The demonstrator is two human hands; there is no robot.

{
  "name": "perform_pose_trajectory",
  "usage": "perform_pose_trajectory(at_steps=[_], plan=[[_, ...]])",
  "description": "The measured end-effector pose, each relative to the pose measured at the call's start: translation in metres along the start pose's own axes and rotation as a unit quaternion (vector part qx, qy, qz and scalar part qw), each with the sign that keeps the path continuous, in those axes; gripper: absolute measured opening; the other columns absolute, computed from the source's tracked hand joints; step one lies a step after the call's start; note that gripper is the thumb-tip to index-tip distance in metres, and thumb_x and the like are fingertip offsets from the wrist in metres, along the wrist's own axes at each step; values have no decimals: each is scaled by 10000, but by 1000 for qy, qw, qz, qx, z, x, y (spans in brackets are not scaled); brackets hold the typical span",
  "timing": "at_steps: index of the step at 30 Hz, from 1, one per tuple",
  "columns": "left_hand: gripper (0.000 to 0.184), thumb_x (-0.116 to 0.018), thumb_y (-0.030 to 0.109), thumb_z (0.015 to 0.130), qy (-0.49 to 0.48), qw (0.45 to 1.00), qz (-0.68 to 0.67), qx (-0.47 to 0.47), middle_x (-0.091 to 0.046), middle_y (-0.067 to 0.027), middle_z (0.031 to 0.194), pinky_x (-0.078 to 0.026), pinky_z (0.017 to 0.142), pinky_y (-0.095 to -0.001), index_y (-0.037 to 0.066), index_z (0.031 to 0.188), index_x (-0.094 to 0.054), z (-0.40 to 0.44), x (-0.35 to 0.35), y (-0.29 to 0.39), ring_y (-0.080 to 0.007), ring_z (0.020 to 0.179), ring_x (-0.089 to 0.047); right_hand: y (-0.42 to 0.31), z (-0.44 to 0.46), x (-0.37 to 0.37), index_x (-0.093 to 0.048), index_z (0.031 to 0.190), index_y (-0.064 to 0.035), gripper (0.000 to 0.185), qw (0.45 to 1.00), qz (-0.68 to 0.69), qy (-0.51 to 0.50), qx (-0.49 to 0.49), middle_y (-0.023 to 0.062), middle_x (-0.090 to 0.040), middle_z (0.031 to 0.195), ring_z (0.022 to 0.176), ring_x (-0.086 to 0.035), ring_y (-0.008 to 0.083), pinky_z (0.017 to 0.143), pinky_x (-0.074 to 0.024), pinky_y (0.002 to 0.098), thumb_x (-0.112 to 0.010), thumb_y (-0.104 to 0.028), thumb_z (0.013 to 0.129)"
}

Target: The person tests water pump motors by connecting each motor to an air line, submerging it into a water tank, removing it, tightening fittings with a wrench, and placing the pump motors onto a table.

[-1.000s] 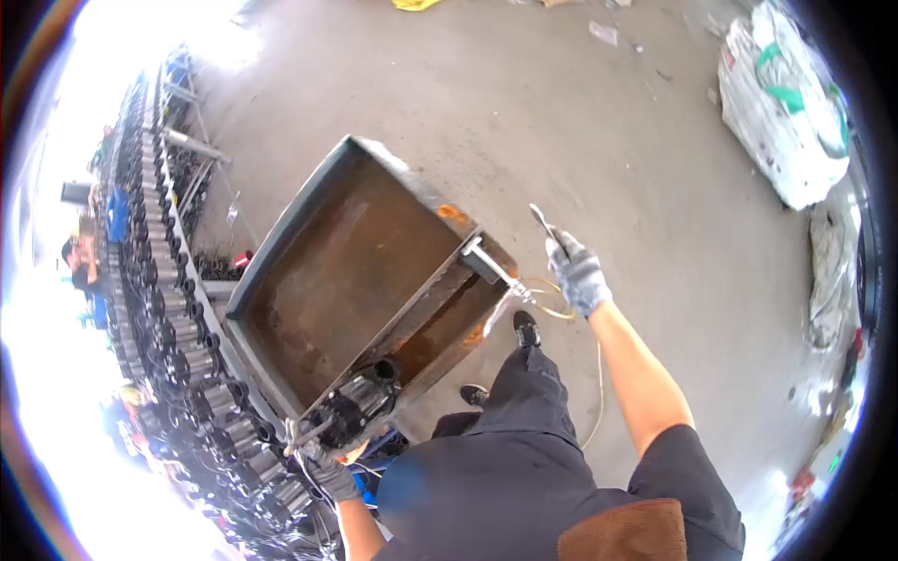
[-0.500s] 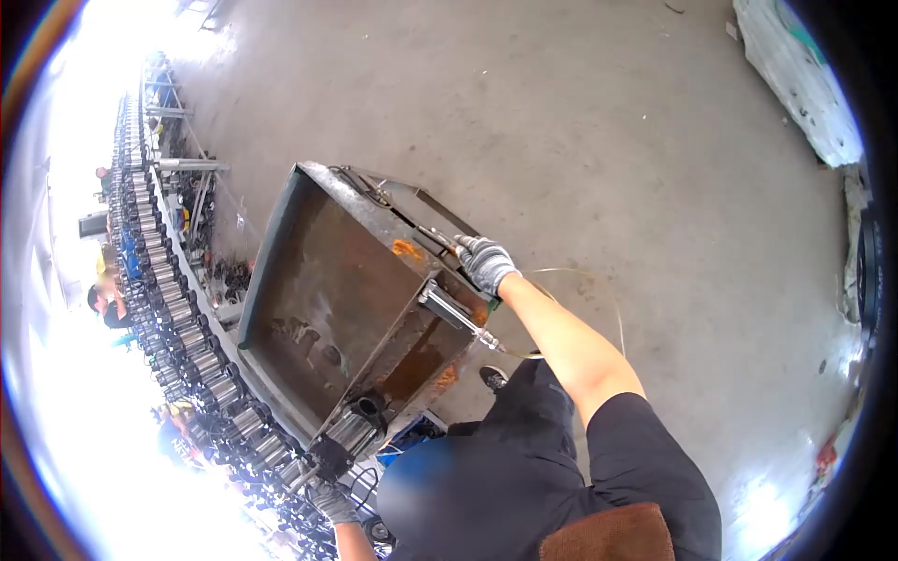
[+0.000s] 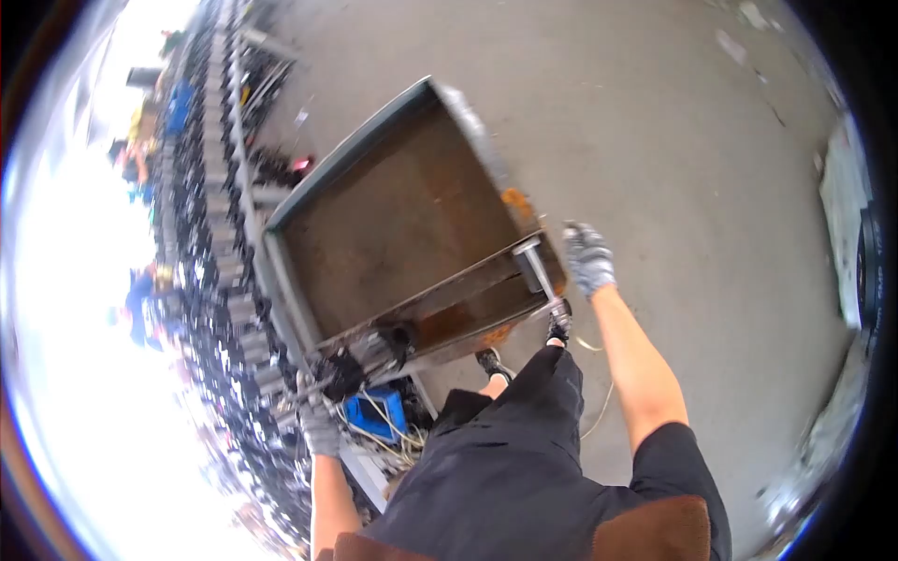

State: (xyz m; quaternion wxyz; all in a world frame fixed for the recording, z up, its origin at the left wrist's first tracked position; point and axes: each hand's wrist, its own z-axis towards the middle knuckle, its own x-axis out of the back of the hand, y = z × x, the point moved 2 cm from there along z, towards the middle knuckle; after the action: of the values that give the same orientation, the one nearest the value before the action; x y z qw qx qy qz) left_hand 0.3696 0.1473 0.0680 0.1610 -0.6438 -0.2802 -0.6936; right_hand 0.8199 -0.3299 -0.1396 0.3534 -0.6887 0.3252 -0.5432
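Head view:
1. Lower left: my left hand [image 3: 320, 428], at the cylindrical unit [image 3: 360, 363] by the tray [image 3: 402, 210] corner; I cannot tell finger closure.
2. Right of centre: my right hand [image 3: 588, 260], finger closure blurred, beside the tray.
3. Upper left: machine-part row [image 3: 218, 140].

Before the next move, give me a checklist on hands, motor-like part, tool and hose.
1. Left hand at the motor-like part's outer end: ok.
2. Left-hand grip firm: cannot tell, blurred.
3. Motor-like part at the metal tray's near-left corner: ok; steadiness, cannot tell.
4. Right hand off the T-headed tool: ok.
5. Right hand free of small items: cannot tell.
6. Pale hose clear of right shoe: cannot tell.
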Motion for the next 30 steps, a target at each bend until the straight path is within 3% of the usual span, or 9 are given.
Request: perform_pose_trajectory(at_steps=[1,3,5,8,11,13,17,24,30], plan=[[537,-569,374,1065,42,943,278,-178,-627,-146,1362,-462,1020,-361,31,1474,-517,0,5,35,-191,1187,-565,-8,-13,13,-692,1206,-55,347,999,25,41,-11,180,-694,1206,1122,-657,346,985,-517,432,-517,-321,1067],[392,-615,305,1051,-79,959,-187,196,-705,-137,1184,-495,908,-348,17,1317,-630,4,53,116,-203,1004,-616,-48,-40,35,-683,1186,-45,255,982,140,106,-63,86,-698,1013,922,-636,177,842,-531,331,-587,-243,1056],[340,-648,322,1039,-40,924,-270,267,-681,-34,903,-511,730,-261,-3,1131,-691,-10,93,148,-103,802,-613,-93,-73,32,-684,1099,-57,197,950,280,32,-137,26,-651,843,750,-586,79,656,-506,275,-593,-226,1057],[289,-770,235,922,220,971,-77,59,-648,-82,814,-524,779,-357,15,1065,-649,-20,95,118,-199,770,-621,-189,-122,0,-675,1095,-48,236,985,91,-140,52,113,-688,871,778,-660,247,715,-543,385,-582,-259,1052],[307,-747,311,948,-23,959,-243,141,-645,-62,803,-517,753,-337,20,1024,-688,-3,89,101,-174,769,-626,-225,-152,-84,-655,1157,-43,311,951,-43,-285,108,220,-707,995,944,-676,430,842,-546,473,-611,-317,1019],[343,-665,354,1018,-167,890,-359,225,-635,1,739,-481,669,-263,13,989,-691,-9,87,81,-76,707,-571,-227,-166,-142,-613,1237,-48,382,947,-134,-288,57,238,-710,1049,1004,-681,427,881,-545,465,-648,-338,991],[307,-656,336,1032,-135,851,-469,192,-595,47,735,-431,634,-240,55,913,-682,2,73,25,-53,686,-497,-236,-171,-196,-555,1309,-48,387,949,-177,-243,89,274,-705,1059,1008,-681,446,895,-541,501,-601,-277,1001],[265,-680,343,1016,-51,566,-766,302,-642,17,739,-412,483,-186,98,916,-660,25,66,-66,-44,546,-528,-297,-166,-213,-596,1228,-62,257,900,-164,-371,157,231,-715,986,901,-703,342,841,-543,420,-586,-87,973],[274,-668,324,1010,-166,724,-641,194,-623,12,738,-434,505,-225,51,1017,-666,37,76,-130,-59,551,-534,-404,-129,-186,-650,1171,-20,219,892,-240,-367,111,154,-725,960,863,-684,224,828,-564,360,-600,-78,966]])
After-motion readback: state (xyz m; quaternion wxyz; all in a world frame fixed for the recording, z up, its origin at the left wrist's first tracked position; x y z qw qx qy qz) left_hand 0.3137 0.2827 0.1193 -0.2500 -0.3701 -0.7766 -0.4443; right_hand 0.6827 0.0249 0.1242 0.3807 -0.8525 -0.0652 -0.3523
